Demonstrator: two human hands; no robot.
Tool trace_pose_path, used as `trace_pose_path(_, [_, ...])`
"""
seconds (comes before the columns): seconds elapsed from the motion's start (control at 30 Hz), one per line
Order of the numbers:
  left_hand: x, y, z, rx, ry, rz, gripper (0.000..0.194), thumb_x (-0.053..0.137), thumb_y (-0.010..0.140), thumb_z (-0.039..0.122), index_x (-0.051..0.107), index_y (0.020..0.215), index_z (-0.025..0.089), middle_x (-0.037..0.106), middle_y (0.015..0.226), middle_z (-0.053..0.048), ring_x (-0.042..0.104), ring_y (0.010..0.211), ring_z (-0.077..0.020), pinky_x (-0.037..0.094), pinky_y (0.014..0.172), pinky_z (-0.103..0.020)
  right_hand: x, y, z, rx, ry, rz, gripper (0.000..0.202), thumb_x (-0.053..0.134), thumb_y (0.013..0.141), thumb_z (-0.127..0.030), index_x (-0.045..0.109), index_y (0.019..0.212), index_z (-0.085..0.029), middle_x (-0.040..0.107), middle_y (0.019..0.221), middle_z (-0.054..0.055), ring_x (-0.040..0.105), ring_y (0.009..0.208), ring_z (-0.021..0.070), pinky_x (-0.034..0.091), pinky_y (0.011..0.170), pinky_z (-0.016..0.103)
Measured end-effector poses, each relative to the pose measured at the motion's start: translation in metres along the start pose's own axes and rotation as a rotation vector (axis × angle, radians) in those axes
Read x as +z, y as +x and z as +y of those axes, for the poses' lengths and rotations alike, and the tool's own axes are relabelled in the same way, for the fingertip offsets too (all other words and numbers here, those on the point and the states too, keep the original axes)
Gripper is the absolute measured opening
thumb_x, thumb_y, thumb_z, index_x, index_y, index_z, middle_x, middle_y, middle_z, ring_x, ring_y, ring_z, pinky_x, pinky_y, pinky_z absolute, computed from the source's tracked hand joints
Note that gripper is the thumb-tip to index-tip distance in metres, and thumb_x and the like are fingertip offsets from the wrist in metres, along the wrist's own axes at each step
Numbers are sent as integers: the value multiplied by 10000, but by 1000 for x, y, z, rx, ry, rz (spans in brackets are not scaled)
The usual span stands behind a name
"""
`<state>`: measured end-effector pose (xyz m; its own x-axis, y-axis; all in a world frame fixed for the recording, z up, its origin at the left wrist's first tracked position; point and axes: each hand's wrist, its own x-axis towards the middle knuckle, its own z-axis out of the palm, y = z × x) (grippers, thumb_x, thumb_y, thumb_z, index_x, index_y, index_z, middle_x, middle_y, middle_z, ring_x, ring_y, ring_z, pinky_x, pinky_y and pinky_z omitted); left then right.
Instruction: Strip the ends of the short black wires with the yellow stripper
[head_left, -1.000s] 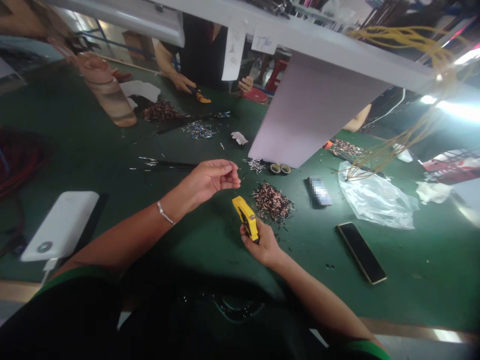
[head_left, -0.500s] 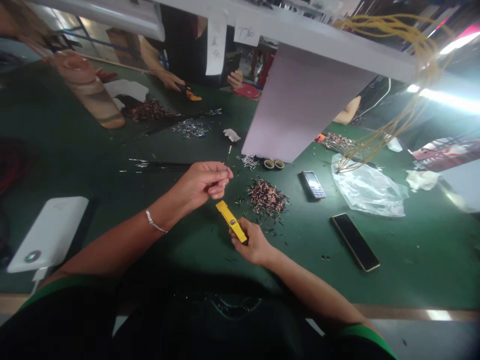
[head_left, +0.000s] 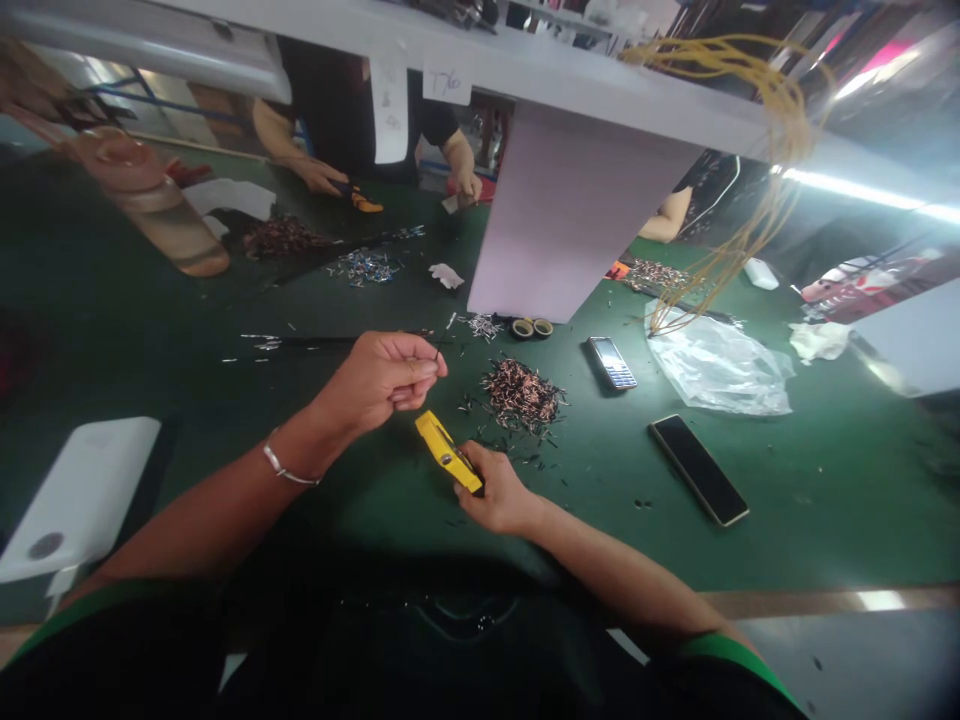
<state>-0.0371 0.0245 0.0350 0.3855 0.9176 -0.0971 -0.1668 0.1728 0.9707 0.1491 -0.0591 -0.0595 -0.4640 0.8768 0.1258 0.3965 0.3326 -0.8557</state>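
Observation:
My left hand point(head_left: 394, 375) pinches a thin dark wire point(head_left: 438, 353) between thumb and fingertips; only a short end shows above them. In my right hand point(head_left: 499, 490) is a yellow wire stripper point(head_left: 448, 455), its head just below and apart from my left fingers. To the right of both hands lies a heap of short black and copper-coloured wire pieces point(head_left: 523, 395). Behind my left hand a bundle of black wires point(head_left: 319, 343) with silvery ends stretches to the left. Small silver terminals point(head_left: 482, 327) sit behind the heap.
Two tape rolls point(head_left: 523, 328), a keypad phone point(head_left: 612, 363), a smartphone point(head_left: 699, 470) and a plastic bag point(head_left: 720, 365) are on the right. A white power bank point(head_left: 82, 495) and a bottle point(head_left: 154, 205) stand left. An overhead shelf and upright panel point(head_left: 577, 210) divide the bench from a co-worker.
The wire end in my left hand has dropped lower and shows less. The stripper has tilted slightly. My view has shifted a little, and the co-worker's hand across the bench has moved.

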Motion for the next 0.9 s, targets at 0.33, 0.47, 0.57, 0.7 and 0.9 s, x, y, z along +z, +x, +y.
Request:
trace_pose_path(0.33, [-4, 7, -4, -82, -140, -33, 12, 683, 661, 103, 677, 655, 95, 460, 420, 31, 259, 344, -2, 199, 395, -197, 1, -5, -8, 41, 120, -1, 112, 491, 663, -168, 422, 739, -214, 459, 644, -36, 414, 551, 113, 352, 533, 229])
trace_pose_path(0.47, [-5, 9, -8, -71, -186, -32, 20, 678, 646, 84, 683, 664, 92, 463, 413, 33, 253, 338, 1, 202, 395, -186, 1, -6, -5, 26, 123, 16, 103, 496, 674, -170, 452, 759, -206, 486, 660, -27, 437, 562, 116, 373, 546, 232])
trace_pose_path(0.57, [-3, 7, -8, -83, -212, -41, 23, 677, 666, 113, 684, 657, 93, 474, 413, 25, 256, 329, -3, 200, 382, -186, 2, -8, 0, -8, 54, 29, 115, 506, 681, -177, 453, 779, -207, 471, 643, -34, 425, 542, 114, 358, 525, 229])
trace_pose_path(0.7, [-1, 2, -6, -78, -224, -55, 37, 677, 667, 126, 683, 646, 96, 477, 414, 20, 248, 327, -3, 199, 371, -188, 4, -10, 1, -13, 40, 42, 88, 495, 707, -169, 453, 775, -208, 476, 637, -33, 439, 539, 113, 365, 521, 223])
trace_pose_path(0.9, [3, -9, -2, -55, -175, -63, 60, 673, 680, 152, 685, 646, 105, 474, 405, 16, 256, 331, -7, 183, 368, -190, 7, -11, 0, -88, 2, 25, 107, 487, 687, -156, 431, 758, -212, 429, 623, -44, 389, 508, 103, 318, 484, 220])
